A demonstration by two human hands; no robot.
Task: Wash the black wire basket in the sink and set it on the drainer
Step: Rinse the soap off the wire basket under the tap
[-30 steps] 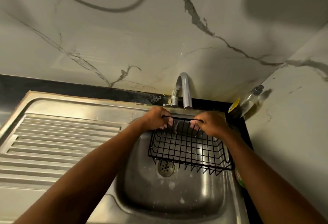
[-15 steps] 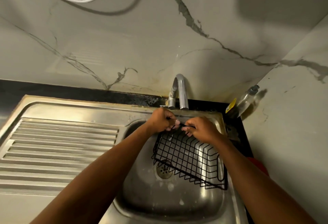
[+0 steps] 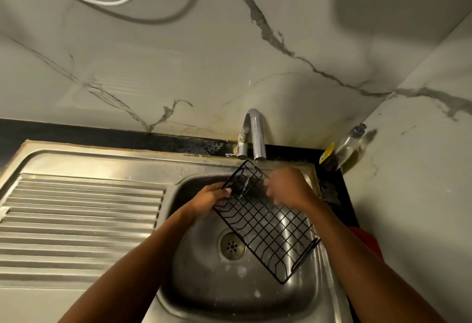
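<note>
The black wire basket [image 3: 270, 225] hangs tilted over the steel sink bowl [image 3: 204, 271], its far end right under the tap spout [image 3: 258, 138], where a thin stream of water falls on it. My left hand [image 3: 212, 198] grips the basket's left edge near that far end. My right hand [image 3: 288, 187] rests on the wires at the upper right, blurred; whether it grips them is unclear. The ribbed drainer [image 3: 76, 220] lies to the left of the bowl, bare.
A clear soap bottle [image 3: 350, 143] with a yellow label stands in the corner behind the sink. Something red [image 3: 367, 243] sits at the sink's right edge, partly hidden by my right arm. The drain [image 3: 232, 246] shows under the basket. Marble walls close in behind and right.
The basket has turned from lying level across the bowl to a steep slant with one end up under the tap. My left hand slid down its left edge; my right hand shifted.
</note>
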